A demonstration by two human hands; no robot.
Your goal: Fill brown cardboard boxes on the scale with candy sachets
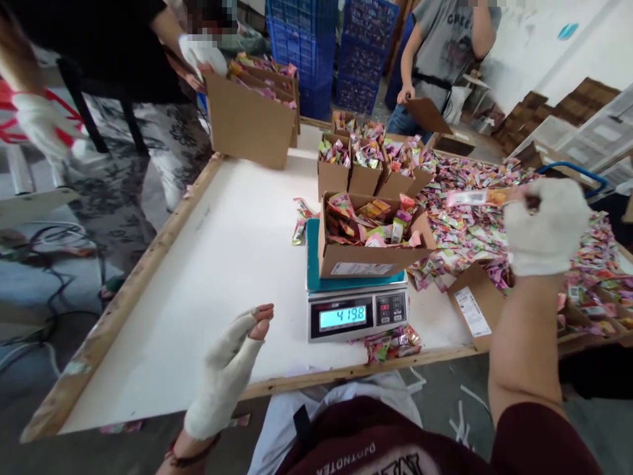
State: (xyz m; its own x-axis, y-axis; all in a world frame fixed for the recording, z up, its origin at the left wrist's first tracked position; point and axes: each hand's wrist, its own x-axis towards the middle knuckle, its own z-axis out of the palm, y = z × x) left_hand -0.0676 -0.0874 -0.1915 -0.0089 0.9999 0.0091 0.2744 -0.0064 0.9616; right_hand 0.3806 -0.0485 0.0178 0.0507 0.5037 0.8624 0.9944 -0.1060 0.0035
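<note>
White-gloved right hand: pinching a slim pink-and-orange plastic sachet, right of frame
White-gloved left hand: half-curled, empty, lower left
Brown cardboard box: filled, on a silver digital scale, centre

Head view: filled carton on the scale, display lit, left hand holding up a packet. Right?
Wrong hand: the head view shows the right hand holding up the packet. The filled carton is on the scale, with its display lit.
</note>
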